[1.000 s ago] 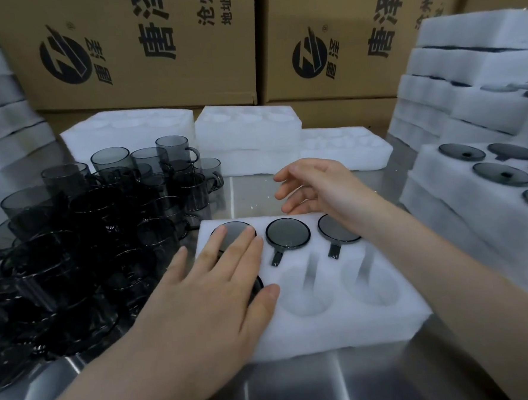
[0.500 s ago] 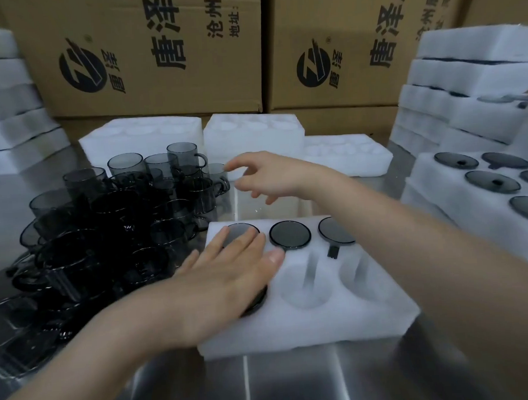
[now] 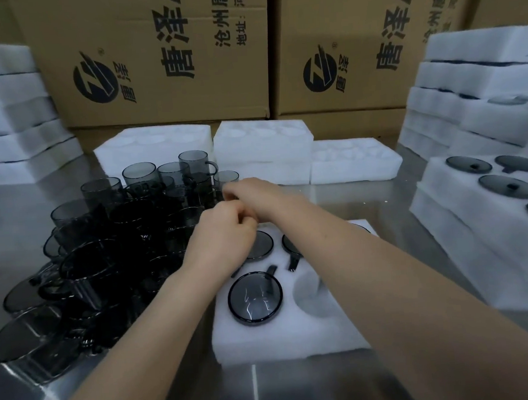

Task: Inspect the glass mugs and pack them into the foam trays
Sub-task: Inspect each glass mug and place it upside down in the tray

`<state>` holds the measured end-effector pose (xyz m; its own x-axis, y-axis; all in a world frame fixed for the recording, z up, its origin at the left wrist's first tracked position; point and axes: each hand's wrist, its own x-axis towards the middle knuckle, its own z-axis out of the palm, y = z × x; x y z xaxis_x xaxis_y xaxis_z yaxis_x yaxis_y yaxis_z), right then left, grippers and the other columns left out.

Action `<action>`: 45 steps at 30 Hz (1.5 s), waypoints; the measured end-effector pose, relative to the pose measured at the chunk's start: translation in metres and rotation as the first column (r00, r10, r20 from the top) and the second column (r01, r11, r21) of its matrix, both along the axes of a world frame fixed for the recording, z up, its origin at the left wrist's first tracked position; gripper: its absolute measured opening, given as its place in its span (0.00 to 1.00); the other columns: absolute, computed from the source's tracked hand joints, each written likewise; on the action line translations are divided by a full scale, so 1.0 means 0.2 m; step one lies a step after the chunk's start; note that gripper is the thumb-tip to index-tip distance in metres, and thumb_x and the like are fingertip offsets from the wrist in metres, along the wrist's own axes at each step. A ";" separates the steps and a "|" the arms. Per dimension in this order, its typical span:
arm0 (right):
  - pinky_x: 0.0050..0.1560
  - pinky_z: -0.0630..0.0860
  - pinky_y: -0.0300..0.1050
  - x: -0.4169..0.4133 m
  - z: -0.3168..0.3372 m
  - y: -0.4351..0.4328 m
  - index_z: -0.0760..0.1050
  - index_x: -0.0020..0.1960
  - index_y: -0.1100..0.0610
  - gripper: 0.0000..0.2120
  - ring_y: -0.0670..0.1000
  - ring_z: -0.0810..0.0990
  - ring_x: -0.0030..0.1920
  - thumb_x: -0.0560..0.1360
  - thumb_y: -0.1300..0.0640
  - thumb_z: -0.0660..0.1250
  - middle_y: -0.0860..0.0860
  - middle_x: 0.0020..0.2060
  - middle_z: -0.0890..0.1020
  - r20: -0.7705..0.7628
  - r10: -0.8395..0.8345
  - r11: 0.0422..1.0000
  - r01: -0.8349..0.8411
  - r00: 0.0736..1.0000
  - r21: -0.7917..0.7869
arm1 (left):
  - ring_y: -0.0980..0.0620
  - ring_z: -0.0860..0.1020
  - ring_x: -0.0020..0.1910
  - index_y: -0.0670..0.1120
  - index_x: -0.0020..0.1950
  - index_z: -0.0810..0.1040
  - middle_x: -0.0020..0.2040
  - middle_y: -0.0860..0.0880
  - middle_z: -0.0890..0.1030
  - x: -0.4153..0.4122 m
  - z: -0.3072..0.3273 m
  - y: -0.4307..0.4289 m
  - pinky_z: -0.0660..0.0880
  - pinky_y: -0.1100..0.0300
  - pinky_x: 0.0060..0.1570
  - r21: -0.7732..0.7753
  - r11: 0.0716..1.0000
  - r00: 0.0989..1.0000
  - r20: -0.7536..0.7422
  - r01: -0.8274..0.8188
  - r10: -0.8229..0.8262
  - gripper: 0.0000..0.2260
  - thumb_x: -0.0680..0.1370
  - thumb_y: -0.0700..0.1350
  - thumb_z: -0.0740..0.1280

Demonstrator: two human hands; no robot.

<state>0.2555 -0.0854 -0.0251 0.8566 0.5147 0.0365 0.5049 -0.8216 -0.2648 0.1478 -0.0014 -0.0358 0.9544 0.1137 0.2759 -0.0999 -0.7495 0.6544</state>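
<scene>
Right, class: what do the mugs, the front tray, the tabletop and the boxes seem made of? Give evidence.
Mugs: smoky grey glass, glossy; you see through them. Front tray: white foam, matte, with soft-edged pockets. Tabletop: probably brushed steel; it gives blurred reflections. Boxes: brown cardboard, matte, printed.

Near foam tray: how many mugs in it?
4: front left, back left, back middle, back right just showing past the right arm. The front middle pocket is empty; the arm hides the front right one.
</scene>
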 end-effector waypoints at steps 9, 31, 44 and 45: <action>0.46 0.73 0.42 -0.08 0.05 -0.20 0.73 0.42 0.56 0.06 0.55 0.77 0.47 0.75 0.60 0.69 0.52 0.43 0.77 -0.039 -0.033 0.928 0.046 0.999 0.370 | 0.48 0.78 0.49 0.55 0.50 0.72 0.46 0.53 0.80 0.04 -0.01 -0.02 0.74 0.54 0.46 -0.110 0.994 0.999 0.042 -0.026 0.030 0.06 0.74 0.49 0.66; 0.27 0.75 0.45 -0.34 0.02 -0.48 0.63 0.49 0.55 0.21 0.51 0.76 0.29 0.70 0.52 0.75 0.51 0.42 0.75 -0.345 -0.011 0.360 0.325 0.939 0.874 | 0.52 0.75 0.59 0.51 0.66 0.72 0.59 0.52 0.78 0.15 0.03 -0.19 0.73 0.60 0.58 -0.229 0.897 0.926 0.126 0.377 -0.357 0.28 0.67 0.39 0.74; 0.25 0.75 0.41 -0.32 0.02 -0.53 0.76 0.46 0.56 0.06 0.55 0.77 0.29 0.79 0.54 0.65 0.55 0.44 0.81 -0.377 0.197 0.148 0.352 0.905 0.924 | 0.52 0.81 0.52 0.49 0.62 0.76 0.56 0.48 0.80 0.16 0.03 -0.16 0.82 0.56 0.45 -0.570 0.658 0.852 0.158 0.492 -0.500 0.25 0.69 0.33 0.75; 0.27 0.77 0.41 -0.32 0.02 -0.54 0.77 0.49 0.57 0.05 0.54 0.78 0.29 0.78 0.56 0.64 0.55 0.45 0.81 -0.381 0.246 0.136 0.357 0.891 0.924 | 0.52 0.81 0.53 0.49 0.63 0.76 0.57 0.48 0.80 0.16 0.03 -0.15 0.81 0.57 0.44 -0.593 0.643 0.850 0.148 0.486 -0.506 0.25 0.69 0.32 0.75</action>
